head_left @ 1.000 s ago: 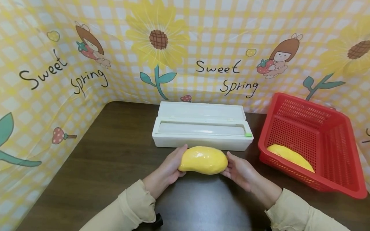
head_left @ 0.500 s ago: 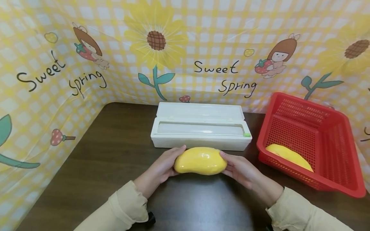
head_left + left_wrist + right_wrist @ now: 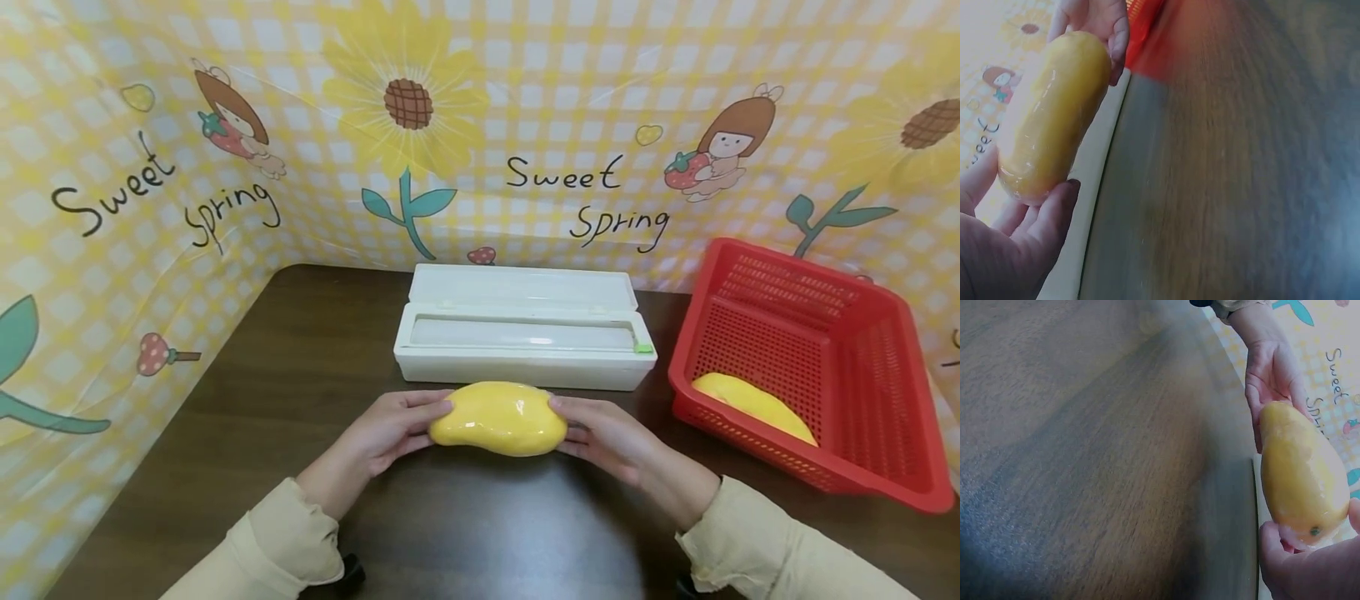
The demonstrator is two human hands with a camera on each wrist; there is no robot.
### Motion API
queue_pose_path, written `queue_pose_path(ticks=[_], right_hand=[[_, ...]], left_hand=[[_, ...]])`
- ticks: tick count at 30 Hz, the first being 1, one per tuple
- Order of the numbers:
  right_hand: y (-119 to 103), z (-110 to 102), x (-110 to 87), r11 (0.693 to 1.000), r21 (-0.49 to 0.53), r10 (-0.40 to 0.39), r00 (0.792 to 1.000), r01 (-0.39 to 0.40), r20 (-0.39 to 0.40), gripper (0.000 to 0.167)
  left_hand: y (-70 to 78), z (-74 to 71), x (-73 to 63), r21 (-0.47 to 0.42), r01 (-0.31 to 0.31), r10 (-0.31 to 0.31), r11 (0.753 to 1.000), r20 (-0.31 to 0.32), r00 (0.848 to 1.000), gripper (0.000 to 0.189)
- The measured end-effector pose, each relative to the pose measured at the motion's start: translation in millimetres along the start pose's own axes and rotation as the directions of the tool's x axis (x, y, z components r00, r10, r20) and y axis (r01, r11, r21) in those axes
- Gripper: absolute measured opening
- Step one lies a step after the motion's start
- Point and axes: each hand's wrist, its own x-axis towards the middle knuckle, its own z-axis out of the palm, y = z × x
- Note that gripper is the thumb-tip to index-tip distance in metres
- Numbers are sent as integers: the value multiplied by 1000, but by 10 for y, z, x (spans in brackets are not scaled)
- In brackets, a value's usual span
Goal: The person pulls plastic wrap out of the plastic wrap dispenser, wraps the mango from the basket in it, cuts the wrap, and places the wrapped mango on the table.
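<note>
Between both hands a glossy yellow mango [image 3: 498, 419] lies lengthwise, raised over the dark table in front of a white box. My left hand [image 3: 393, 425] grips its narrower left end, thumb on the near top and fingers underneath. At the rounder right end, my right hand [image 3: 611, 433] holds it the same way. A shiny, clear film shows on the mango [image 3: 1054, 119] in the left wrist view. The right wrist view has a small green spot on the mango [image 3: 1304, 475], at the end by the right hand. Parts of the fingers are hidden behind it.
Behind the mango stands the white cling film box [image 3: 525, 371], its lid raised and a green slider at its right end. A red perforated basket [image 3: 873, 375] at the right holds another yellow mango [image 3: 753, 407]. A patterned cloth [image 3: 562, 100] hangs behind the table [image 3: 225, 467].
The mango has shifted somewhat to the left, with both hands still on it. My left hand has moved left and its thumb now lies farther forward over the mango's end.
</note>
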Motion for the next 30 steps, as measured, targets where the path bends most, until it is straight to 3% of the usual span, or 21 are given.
queue_pose_path(ticks=[5,10,13,16,19,23,25,27,30], right_hand=[[-27,20,8,999,-31,-10,1000,11,30,57],[-113,-36,-48,990,-119,-65,995,73,72,58],[-196,-110,-108,967,-215,-115,989,134,98,53],[-321,-176,-187,918,-347,-159,981,189,115,47],[-500,-216,-295,808,-534,-220,968,249,118,39],[-770,-258,-411,563,-782,-317,943,269,97,29],[-896,-295,-440,464,-853,-347,935,239,73,28],[-1005,-346,-443,403,-893,-351,935,200,51,29],[-1122,-438,-424,350,-927,-344,939,134,6,32]], left_hand=[[39,-200,-62,-1,3,-3,1000,15,1000,45],[95,-541,-191,13,1,-1,1000,20,1000,27],[126,-787,-290,26,5,-5,1000,3,1000,16],[144,-1052,-388,40,1,-1,999,-17,1000,14],[160,-1299,-467,46,-2,3,999,-40,999,18],[191,-1541,-518,45,-4,6,999,-55,998,22],[205,-1631,-514,53,2,1,999,-62,998,23],[217,-1714,-501,56,10,-6,998,-70,998,23],[245,-1822,-462,37,14,-10,999,-90,996,24]])
